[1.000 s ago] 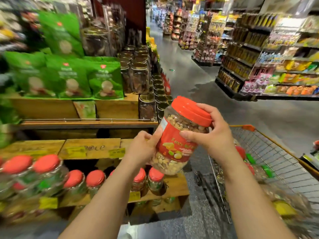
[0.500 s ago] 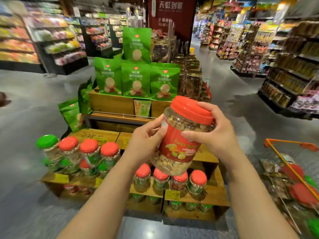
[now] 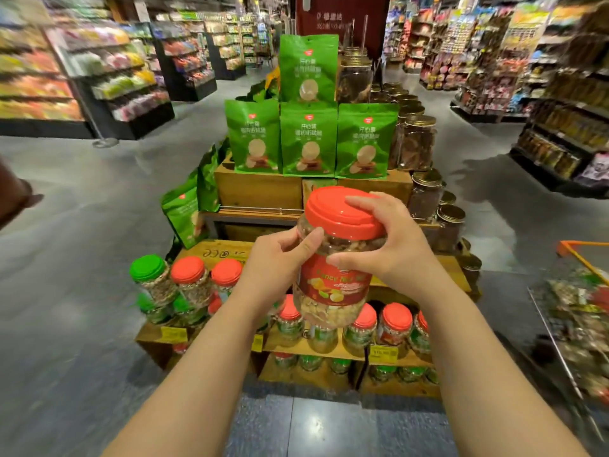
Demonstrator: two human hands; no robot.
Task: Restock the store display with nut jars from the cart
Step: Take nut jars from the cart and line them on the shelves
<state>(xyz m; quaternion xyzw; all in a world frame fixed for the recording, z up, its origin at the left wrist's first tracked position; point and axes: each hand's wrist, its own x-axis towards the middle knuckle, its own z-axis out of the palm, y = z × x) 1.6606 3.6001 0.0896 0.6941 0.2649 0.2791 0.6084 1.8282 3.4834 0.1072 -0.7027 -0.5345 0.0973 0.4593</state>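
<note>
I hold a clear nut jar (image 3: 333, 285) with a red lid and red label in front of me, above the wooden store display (image 3: 389, 192). My left hand (image 3: 276, 268) grips its left side, thumb on the jar's shoulder. My right hand (image 3: 392, 245) wraps the right side, fingers over the lid's edge. Below, red-lidded jars (image 3: 395, 324) stand in a row on the low shelf, and more jars, one with a green lid (image 3: 148, 275), stand at the left. The wire cart (image 3: 580, 311) with an orange rim stands at the right, holding several blurred packs.
Green snack bags (image 3: 308, 143) stand on the display's upper crates, with brown gold-lidded jars (image 3: 418, 146) along its right side. Store shelves line both aisles. Grey floor surrounds the display. A person's part shows at the far left edge (image 3: 13, 196).
My view has swung left from the cart until the display lies straight ahead. The jar stays in both hands and has turned more upright.
</note>
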